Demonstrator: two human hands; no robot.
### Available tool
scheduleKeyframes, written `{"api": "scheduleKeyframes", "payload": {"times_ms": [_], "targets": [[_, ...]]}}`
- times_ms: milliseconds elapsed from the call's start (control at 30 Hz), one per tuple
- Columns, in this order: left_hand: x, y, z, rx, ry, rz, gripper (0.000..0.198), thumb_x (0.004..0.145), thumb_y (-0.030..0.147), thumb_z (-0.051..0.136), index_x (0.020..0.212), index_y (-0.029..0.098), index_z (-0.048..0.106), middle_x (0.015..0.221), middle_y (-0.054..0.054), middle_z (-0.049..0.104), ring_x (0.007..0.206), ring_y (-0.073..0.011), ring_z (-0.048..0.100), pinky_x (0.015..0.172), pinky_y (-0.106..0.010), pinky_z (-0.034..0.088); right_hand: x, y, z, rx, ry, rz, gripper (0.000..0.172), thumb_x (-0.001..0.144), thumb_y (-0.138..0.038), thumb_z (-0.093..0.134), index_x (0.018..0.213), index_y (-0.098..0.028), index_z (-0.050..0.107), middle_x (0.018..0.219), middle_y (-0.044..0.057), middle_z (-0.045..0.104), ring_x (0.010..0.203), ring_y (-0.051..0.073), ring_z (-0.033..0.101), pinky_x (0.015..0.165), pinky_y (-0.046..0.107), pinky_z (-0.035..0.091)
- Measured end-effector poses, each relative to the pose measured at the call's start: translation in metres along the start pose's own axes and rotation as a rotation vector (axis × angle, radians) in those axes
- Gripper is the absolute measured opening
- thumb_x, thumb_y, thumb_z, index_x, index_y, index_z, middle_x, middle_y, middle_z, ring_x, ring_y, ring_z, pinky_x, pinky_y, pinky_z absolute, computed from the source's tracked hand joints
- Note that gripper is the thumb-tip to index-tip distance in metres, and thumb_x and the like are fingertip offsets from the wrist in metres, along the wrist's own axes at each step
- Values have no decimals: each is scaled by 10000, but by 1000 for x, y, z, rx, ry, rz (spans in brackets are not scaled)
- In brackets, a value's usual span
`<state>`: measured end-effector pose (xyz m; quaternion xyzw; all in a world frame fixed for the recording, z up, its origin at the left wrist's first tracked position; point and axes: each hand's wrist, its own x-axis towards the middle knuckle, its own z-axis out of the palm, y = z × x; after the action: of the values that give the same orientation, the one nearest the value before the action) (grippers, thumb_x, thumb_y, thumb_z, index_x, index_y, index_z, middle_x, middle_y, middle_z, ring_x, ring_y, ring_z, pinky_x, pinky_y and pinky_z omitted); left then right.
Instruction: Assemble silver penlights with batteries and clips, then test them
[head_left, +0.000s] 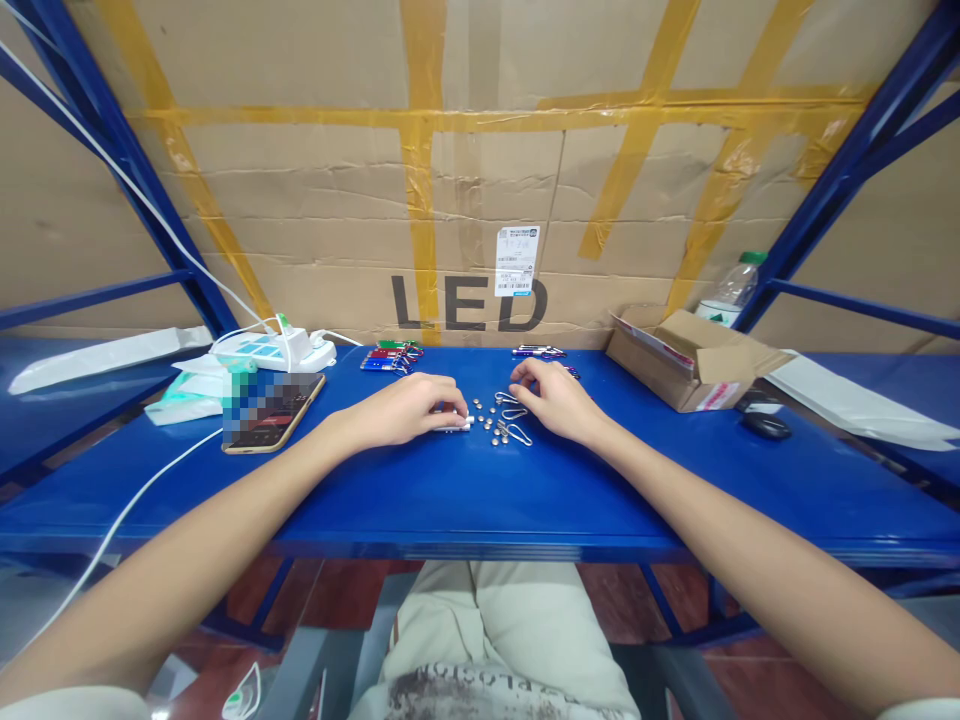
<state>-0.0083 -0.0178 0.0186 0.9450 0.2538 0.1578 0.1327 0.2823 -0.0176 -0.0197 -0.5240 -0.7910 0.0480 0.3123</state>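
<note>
Both my hands rest on the blue table near its middle. My left hand lies palm down with its fingers curled over a small white and silver keychain light. My right hand has its fingers bent down onto a metal clip among several loose clips. Between the hands lie several small round button cells and another clip. Behind them sit piles of coloured keychain lights and more such lights.
A phone lies at the left, beside a white power strip with a cable and green-white packets. An open cardboard box, a black mouse and a plastic bottle stand at the right. A cardboard wall marked LED backs the table.
</note>
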Motion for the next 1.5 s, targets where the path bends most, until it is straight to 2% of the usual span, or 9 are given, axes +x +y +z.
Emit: {"api": "scheduleKeyframes", "payload": {"times_ms": [167, 333, 533, 700, 833, 1033, 1233, 1500], "targets": [[0, 2, 1, 17, -19, 0, 224, 1060, 379, 662, 1079, 206, 803, 1062, -68, 775, 948, -207, 720, 864, -325, 513, -1, -4, -5, 85, -3, -45, 73, 1000, -251, 613, 992, -209, 672, 951, 56, 766, 876, 237, 668, 816, 359, 465], [-1, 5, 0, -2, -15, -25, 226, 1037, 400, 689, 1027, 201, 796, 1014, -65, 770, 887, -201, 708, 802, -310, 497, -7, -16, -12, 261, -78, -162, 159, 1027, -330, 585, 961, -214, 672, 851, 23, 727, 747, 189, 629, 725, 316, 453], [-1, 9, -2, -1, -48, -90, 241, 1001, 425, 733, 956, 190, 766, 932, -42, 733, 815, -181, 663, 721, -284, 450, -12, -22, -17, 272, -132, -186, 184, 1020, -372, 617, 952, -216, 689, 695, -31, 614, 640, 157, 545, 663, 290, 390], [0, 10, -2, 3, -63, -104, 255, 987, 428, 746, 917, 184, 751, 893, -36, 722, 785, -173, 643, 699, -278, 433, -11, -21, -18, 190, -223, -186, 139, 993, -318, 614, 942, -214, 690, 674, -40, 610, 611, 148, 542, 636, 278, 358], [0, 11, -2, -22, -68, -112, 313, 972, 478, 754, 870, 183, 746, 829, -24, 703, 717, -162, 620, 653, -278, 417, -11, -20, -17, 138, -241, -187, 99, 967, -255, 607, 931, -214, 690, 661, -43, 608, 602, 147, 540, 634, 276, 354], [-1, 14, -3, -32, -78, -115, 348, 966, 526, 748, 877, 190, 764, 808, -19, 695, 701, -158, 616, 637, -278, 416, -11, -21, -19, 188, -220, -188, 199, 940, -173, 541, 978, -218, 731, 680, -36, 612, 628, 154, 553, 643, 275, 374], [-1, 14, -2, -27, -72, -81, 358, 968, 538, 738, 885, 192, 780, 801, -22, 691, 688, -155, 609, 631, -284, 408, -12, -22, -18, 203, -227, -179, 154, 950, -231, 572, 934, -217, 725, 665, -36, 593, 613, 154, 523, 617, 277, 354], [-1, 14, -2, 3, -83, -55, 286, 979, 470, 732, 920, 196, 785, 865, -31, 700, 738, -162, 623, 680, -293, 440, -12, -23, -17, 187, -238, -174, 156, 969, -284, 593, 880, -213, 699, 638, -42, 571, 601, 152, 504, 606, 276, 339]]}}
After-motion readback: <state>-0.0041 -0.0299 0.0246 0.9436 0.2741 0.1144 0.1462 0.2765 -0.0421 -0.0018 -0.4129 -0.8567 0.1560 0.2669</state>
